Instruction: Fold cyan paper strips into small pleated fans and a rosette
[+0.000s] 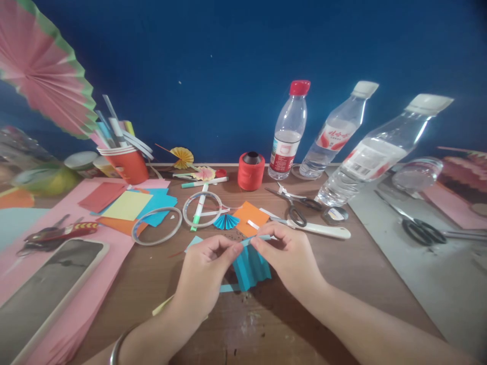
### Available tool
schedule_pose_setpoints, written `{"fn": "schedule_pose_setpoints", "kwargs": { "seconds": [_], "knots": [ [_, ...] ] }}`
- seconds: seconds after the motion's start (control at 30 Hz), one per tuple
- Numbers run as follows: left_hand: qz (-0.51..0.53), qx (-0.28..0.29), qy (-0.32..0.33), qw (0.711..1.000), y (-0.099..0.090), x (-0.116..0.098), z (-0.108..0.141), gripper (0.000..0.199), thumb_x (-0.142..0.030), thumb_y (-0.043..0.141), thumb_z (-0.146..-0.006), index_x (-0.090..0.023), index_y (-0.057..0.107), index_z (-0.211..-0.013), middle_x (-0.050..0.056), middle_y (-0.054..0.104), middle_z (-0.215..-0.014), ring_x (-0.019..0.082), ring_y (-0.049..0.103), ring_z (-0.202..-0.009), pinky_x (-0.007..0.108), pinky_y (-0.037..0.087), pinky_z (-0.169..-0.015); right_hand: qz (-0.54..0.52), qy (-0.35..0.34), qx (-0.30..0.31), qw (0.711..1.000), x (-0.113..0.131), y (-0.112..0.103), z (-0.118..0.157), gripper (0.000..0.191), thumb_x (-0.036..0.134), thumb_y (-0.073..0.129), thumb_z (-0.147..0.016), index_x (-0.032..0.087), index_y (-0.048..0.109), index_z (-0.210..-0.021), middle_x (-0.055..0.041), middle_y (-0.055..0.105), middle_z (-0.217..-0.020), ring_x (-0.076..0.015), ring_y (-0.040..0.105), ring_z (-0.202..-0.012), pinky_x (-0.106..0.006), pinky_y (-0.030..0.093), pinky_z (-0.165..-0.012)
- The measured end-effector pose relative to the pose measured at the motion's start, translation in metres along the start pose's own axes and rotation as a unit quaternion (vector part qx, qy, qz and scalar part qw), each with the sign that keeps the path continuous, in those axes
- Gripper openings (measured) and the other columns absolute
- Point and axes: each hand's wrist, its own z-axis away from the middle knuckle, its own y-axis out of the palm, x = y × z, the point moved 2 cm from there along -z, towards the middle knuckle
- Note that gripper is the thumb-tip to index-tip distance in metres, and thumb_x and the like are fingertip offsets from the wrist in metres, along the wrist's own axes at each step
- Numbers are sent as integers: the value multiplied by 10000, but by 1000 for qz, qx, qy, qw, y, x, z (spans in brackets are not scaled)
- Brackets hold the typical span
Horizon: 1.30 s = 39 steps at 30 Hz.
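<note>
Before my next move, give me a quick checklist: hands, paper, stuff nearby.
1. Left hand grip: ok, thumb and fingers pinch the top edge of the folded blue paper.
2. Right hand grip: ok, pinches the same edge.
3. Folds even along the top edge: cannot tell, fingers cover part of it.
4. Table bare around the paper: not ok, a light blue strip shows at its lower left.
5. White-handled tool not touching the right hand: cannot tell, it lies right behind the fingers.
6. Red-capped bottle closed: ok, cap on.
</note>
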Motion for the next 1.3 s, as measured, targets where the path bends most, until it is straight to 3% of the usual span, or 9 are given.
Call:
{"fn": "schedule_pose_setpoints", "kwargs": {
  "seconds": [0.23,0.4,0.6,0.83,1.03,1.3],
  "knots": [
    [70,24,4,997,-2,4,2,261,-344,554,-744,-155,517,-568,-58,413,-471,62,389,-451,162,357,-426,12,-39,0,999,3,0,3,68,177,584,-686,177,570,-619,2,585,-680,-132,535,-661,-253,423,-616],
    [107,39,19,993,-1,6,0,244,-366,491,-782,-161,581,-684,-22,522,-562,95,481,-527,195,418,-484,23,-48,-9,999,5,-1,3,66,177,575,-691,179,571,-625,3,582,-677,-130,534,-646,-250,419,-600],
    [30,7,-16,999,2,-2,1,179,-293,672,-627,-175,633,-756,-27,583,-576,84,490,-485,180,434,-443,37,-58,-4,998,4,0,6,74,159,584,-689,172,567,-618,4,573,-670,-124,530,-641,-234,418,-572],
    [19,-10,-37,999,1,-1,0,155,-302,671,-625,-158,662,-683,-18,595,-549,80,496,-476,173,435,-428,38,-79,-9,996,6,0,7,75,174,580,-698,177,585,-624,-9,594,-695,-140,552,-679,-252,439,-601],
    [49,18,-53,997,2,-2,1,151,-293,664,-629,-145,641,-644,-18,586,-518,88,509,-453,203,455,-440,38,-78,-9,996,5,1,7,86,168,560,-712,180,582,-629,-20,604,-714,-146,559,-685,-263,445,-607],
    [49,50,-27,997,1,0,2,178,-294,632,-674,-137,606,-594,-19,554,-498,84,497,-457,200,444,-452,38,-75,-17,996,8,0,8,85,162,573,-684,183,585,-602,-12,609,-681,-145,563,-655,-265,444,-590]
  ]
}}
